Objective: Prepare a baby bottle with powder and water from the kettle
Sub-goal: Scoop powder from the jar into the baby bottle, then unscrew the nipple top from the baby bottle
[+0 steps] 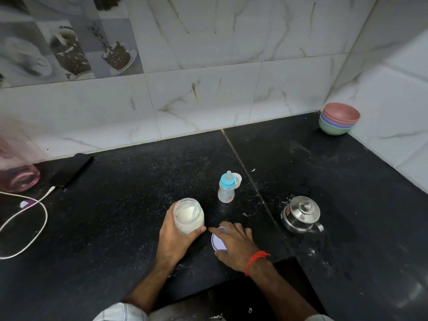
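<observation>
Left hand (176,237) wraps its fingers round the open powder jar (188,215) on the black desk (115,216), a pale scoop (195,210) leaning inside, while the right hand (234,245) lies spread and flat over the lilac lid (217,243), seemingly pressing rather than gripping it. Baby bottle (226,188) stands upright just beyond, blue teat ring on, and the steel kettle (301,215) sits off to the right, well apart
</observation>
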Motion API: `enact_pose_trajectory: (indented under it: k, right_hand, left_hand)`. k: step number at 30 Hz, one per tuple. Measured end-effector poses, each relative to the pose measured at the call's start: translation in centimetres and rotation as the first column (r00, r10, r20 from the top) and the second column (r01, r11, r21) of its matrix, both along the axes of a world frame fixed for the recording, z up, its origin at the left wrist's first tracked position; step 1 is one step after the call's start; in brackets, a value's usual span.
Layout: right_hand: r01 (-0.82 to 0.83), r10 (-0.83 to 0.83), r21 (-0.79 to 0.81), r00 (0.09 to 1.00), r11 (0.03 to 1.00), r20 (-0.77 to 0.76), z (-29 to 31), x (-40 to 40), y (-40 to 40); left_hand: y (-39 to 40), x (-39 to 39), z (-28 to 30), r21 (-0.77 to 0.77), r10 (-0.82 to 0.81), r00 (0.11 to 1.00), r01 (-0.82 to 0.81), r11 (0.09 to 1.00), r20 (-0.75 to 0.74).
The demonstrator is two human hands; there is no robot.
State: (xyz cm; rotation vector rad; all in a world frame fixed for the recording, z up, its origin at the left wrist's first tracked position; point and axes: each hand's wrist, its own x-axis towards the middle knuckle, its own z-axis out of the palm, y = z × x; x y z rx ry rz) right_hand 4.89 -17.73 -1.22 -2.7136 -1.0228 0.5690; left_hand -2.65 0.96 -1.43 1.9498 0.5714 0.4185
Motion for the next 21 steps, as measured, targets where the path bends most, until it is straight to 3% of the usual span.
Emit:
enact_pose_trajectory:
  k: [3, 8, 16, 18, 21]
  right_hand:
    - [0.075, -0.074, 0.09, 0.997, 0.993, -0.016, 0.6, 0.7, -0.1]
    - [0.028, -0.026, 0.051, 0.998, 0.998, -0.049, 0.9, 1.1, 0.3]
    - [0.07, -0.048, 0.214, 0.993, 0.974, -0.108, -0.7, 0.6, 2.0]
    - [0.172, -0.147, 0.354, 0.985, 0.919, -0.095, -0.3, 1.4, 2.0]
    - [0.391, -0.406, 0.594, 0.907, 0.703, -0.116, 1.0, 4.1, 2.2]
  left_hand:
    - [0.3, 0.1, -0.3, 0.011, -0.017, 1.0, 0.017, 1.0, -0.005]
    - [1.6, 1.0, 0.1, -0.012, 0.017, 1.0, -0.018, 1.0, -0.018]
    - [3.9, 3.4, 0.3, -0.018, 0.082, 0.965, -0.089, 0.996, -0.249]
    - [2.5, 2.5, 0.6, 0.035, 0.117, 0.956, -0.111, 0.993, -0.268]
    - [0.1, 0.3, 0.8, 0.143, 0.169, 0.974, -0.148, 0.979, -0.149]
